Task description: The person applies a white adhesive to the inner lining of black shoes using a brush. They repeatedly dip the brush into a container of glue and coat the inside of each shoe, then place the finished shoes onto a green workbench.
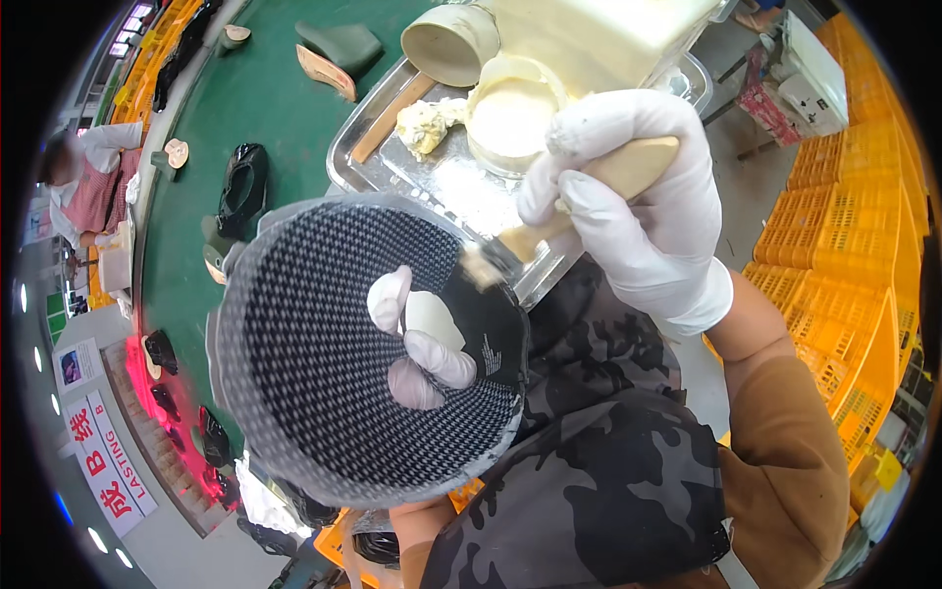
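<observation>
White-gloved, my right hand [638, 196] grips a glue brush [549, 231] while my left hand [417, 344] clasps the houndstooth shoe upper [324, 344] tilted toward its bristles.

I look down on a green conveyor belt [265, 93] curving from the far side toward the near left, with dark shoes [240, 187] spaced along it. Stacks of yellow plastic crates [844, 236] fill the right side, and more sit at the far left corner [162, 39]. The floor [736, 167] between them is grey concrete. Another person [83, 187] in pink works at the far left. A white sign with red characters [103, 471] lies near left, beside a red glow [147, 388] under the belt's edge.
</observation>
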`<state>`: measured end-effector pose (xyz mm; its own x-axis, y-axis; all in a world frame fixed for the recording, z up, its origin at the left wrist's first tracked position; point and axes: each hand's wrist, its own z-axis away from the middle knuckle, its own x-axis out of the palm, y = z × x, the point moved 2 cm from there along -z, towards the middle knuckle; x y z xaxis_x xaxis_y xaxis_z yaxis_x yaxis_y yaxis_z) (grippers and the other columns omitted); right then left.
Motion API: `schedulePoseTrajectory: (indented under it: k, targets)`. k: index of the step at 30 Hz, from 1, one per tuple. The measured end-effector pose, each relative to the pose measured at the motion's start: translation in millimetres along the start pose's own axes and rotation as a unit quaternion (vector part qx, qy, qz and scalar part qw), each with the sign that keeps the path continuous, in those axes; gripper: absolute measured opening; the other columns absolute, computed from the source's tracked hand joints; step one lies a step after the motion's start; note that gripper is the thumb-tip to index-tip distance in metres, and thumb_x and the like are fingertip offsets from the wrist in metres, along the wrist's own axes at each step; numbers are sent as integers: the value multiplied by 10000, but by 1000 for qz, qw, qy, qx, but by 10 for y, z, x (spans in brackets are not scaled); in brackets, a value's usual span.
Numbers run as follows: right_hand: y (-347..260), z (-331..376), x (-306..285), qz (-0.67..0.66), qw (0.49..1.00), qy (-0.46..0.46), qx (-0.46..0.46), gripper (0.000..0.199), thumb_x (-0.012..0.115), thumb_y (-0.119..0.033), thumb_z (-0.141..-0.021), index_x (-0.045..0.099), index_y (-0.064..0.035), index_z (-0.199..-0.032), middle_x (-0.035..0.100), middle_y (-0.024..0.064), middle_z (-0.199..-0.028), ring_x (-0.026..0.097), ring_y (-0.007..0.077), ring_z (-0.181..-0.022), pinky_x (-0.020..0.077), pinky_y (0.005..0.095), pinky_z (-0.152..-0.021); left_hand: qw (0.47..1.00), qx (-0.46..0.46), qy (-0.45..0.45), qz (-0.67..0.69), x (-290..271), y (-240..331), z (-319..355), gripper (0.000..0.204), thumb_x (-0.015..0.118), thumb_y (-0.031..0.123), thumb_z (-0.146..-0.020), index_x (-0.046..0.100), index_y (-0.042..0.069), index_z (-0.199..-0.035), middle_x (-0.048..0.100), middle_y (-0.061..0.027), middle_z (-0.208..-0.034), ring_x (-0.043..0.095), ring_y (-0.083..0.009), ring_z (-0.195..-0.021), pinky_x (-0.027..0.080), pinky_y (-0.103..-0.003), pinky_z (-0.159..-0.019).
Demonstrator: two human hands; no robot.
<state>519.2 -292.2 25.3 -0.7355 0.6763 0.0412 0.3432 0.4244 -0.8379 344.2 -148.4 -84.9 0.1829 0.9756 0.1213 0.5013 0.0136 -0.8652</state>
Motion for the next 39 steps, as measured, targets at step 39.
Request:
schedulePoseTrajectory:
  k: [39]
  targets:
    - [79, 120, -48, -6, 997, -72, -4, 279, 584, -114, -872, 363, -51, -1029, 560, 127, -797, 556, 124, -635, 479, 231, -572, 808, -128, 178, 546, 104, -497, -300, 214, 231, -53, -862, 309, -134, -1044, 449, -295, -1080, 602, -356, -859, 581, -424, -727]
